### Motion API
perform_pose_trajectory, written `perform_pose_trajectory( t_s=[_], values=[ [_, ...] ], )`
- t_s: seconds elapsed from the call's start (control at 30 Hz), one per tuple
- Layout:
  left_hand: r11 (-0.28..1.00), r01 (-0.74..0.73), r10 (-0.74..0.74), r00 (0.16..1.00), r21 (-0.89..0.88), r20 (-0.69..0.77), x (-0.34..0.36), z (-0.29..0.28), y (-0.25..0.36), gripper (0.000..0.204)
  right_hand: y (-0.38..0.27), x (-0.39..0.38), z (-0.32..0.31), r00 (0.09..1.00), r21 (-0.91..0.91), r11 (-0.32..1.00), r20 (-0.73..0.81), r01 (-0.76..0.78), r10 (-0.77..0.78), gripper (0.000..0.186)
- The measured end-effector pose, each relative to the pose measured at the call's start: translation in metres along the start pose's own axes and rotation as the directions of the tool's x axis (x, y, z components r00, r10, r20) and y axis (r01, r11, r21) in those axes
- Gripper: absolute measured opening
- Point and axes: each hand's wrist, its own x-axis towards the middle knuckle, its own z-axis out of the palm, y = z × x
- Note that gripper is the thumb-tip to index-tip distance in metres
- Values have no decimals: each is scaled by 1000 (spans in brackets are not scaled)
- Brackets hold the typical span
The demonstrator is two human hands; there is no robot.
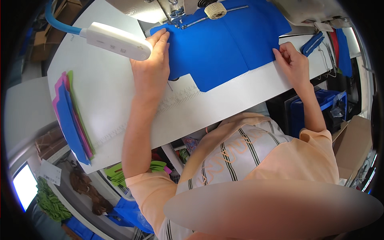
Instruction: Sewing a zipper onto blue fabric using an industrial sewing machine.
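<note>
A piece of blue fabric with a notched lower left corner and a seam line lies flat on the white sewing table. Its upper edge runs under the sewing machine's presser foot area. My left hand rests on the fabric's left edge, fingers stretched out and pointing at the presser foot. At the fabric's right edge, my right hand has curled fingers, with thumb and forefinger pinching the edge. A ruler scale is marked along the table beneath the fabric.
A white lamp on a blue flexible neck hangs beside my left hand. Layered blue, pink and green fabric pieces lie at the table's left end. On the right are a folded blue strip, a blue crate and a cardboard box.
</note>
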Motion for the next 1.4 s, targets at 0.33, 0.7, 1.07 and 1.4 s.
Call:
perform_pose_trajectory(
  t_s=[0.33,0.7,1.07,1.4],
  values=[
    [998,-40,39,999,55,25,-4,10,24,46,-61,89,66,894,301,887,175,350,-412,14],
    [990,38,-59,987,138,147,-16,13,21,49,-84,113,103,896,656,754,311,38,-316,14],
    [993,19,-40,983,118,180,-12,10,22,50,-67,86,101,759,173,754,50,634,-650,26],
    [994,21,-38,986,108,163,-13,12,21,49,-71,82,99,723,82,722,22,687,-691,33]
  ],
)
